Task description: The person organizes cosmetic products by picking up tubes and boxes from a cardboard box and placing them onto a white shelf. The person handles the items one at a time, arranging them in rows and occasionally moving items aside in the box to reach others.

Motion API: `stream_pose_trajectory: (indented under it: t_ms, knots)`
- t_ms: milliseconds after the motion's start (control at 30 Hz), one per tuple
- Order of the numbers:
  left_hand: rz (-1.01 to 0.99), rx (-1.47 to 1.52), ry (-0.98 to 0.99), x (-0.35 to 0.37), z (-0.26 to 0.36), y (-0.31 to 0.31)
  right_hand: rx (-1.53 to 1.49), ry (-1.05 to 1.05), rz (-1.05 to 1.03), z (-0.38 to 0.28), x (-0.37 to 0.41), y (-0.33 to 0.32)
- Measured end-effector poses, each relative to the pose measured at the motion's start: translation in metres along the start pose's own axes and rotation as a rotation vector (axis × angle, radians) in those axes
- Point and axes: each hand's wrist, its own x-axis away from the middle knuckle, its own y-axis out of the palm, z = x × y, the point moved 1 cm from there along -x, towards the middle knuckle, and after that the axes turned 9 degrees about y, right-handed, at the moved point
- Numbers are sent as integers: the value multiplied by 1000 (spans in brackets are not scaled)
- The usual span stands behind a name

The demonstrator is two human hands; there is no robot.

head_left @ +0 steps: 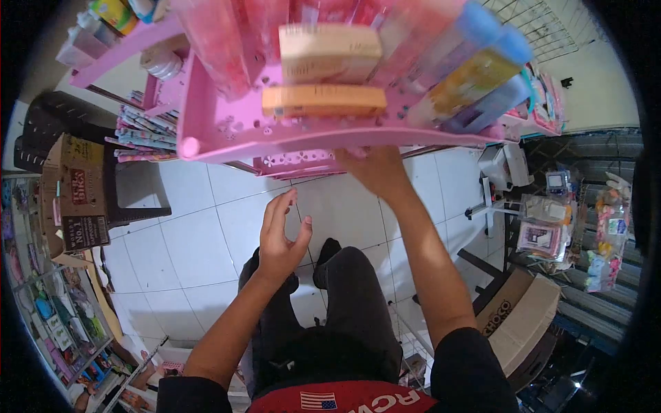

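Note:
My left hand (283,237) is raised over the floor with its fingers apart and nothing in it, just below the pink rack. Under the front rim of the upper pink shelf (330,142) reaches my right hand (377,171); its fingers are mostly hidden there, beside a lower pink shelf (296,163). On the upper shelf stand an orange box (323,101), a beige box (330,52) behind it, tall pink bottles (213,45) at the left and a yellow bottle with a blue cap (475,79) at the right.
Patterned rolls or packets (144,134) lie stacked at the left, near a dark plastic chair (141,189) and a cardboard box (81,182). Hanging packets (544,227) and an open cardboard box (527,316) are at the right. White tiles (186,234) cover the floor.

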Motion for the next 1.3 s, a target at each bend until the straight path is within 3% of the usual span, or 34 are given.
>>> stream_pose_trajectory:
  t_ms: [100, 133, 200, 233, 300, 333, 400, 567, 1067, 1167, 1233, 1300]
  knots:
    - [-12, -4, 42, 15, -29, 16, 641, -531, 147, 30, -31, 22]
    - [-44, 29, 16, 24, -35, 20, 633, -529, 134, 25, -34, 31]
    - [-64, 52, -1, 35, -40, 21, 598, -172, -245, 10, -47, 43]
    - [-87, 52, -26, 42, -40, 20, 596, -188, -234, 30, -54, 67]
    - [-115, 53, -62, 57, -40, 17, 568, -524, 393, 96, -64, 120]
    - [-109, 48, -50, 61, -39, 14, 565, -535, 402, 94, -72, 122]
    - [-156, 173, -195, 71, -39, 9, 543, -520, 383, 94, -73, 130]
    - [-181, 217, -260, 85, -38, 4, 498, -476, 326, 102, -56, 124]
    - [-160, 200, -272, 74, -16, -11, 367, -305, 163, 99, -27, 144]
    - [-136, 109, -313, 61, -1, -25, 345, -305, 155, 91, -14, 127]
    - [-95, 113, -317, 60, 3, -33, 217, -111, 13, 63, 2, 104]
    - [-30, 96, -309, 53, 15, -43, 362, -91, 14, 44, 18, 82]
